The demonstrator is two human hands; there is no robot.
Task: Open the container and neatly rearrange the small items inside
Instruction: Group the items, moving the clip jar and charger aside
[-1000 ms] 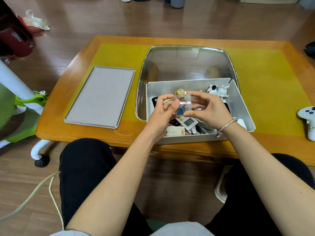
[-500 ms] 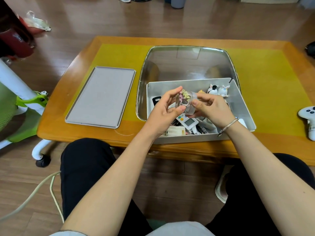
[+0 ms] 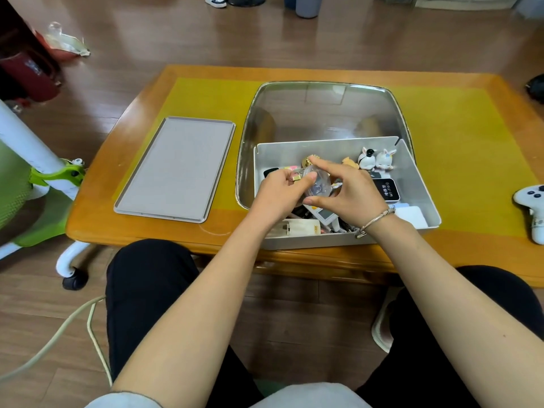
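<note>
On the counter's [image 3: 471,254] left half the grey lid [image 3: 176,169] lies flat, well clear of the work. Right of it, at the near edge, the open container [image 3: 418,184] holds the clutter. Above it the left hand [image 3: 276,192] and right hand [image 3: 350,192] both have their fingers curled round a clear bottle [image 3: 316,184], tilted between them. The glass looks slick; a slip would drop it onto the gadgets below, or knock over the two small figurines [image 3: 376,159] at the far right corner.
</note>
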